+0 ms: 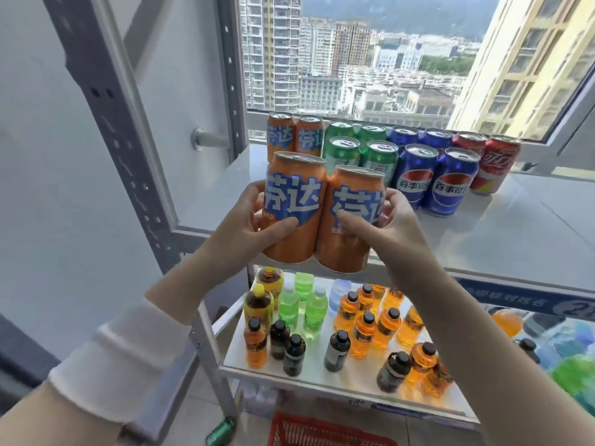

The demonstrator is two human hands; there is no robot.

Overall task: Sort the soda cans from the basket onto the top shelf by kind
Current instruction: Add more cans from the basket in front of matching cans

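Centre frame: left hand point(254, 220) and right hand point(389, 226) clasp 2 orange cans point(294, 207), apparently firmly; we seat both upright before the orange pair point(294, 135).

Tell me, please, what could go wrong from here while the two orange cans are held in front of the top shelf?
1. The left hand grips the left orange can and the right hand grips the right orange can, apparently at the top shelf edge. A slip could drop one onto the bottles below.
2. The spot before the shelved orange cans borders the green cans; the right orange can might knock one.
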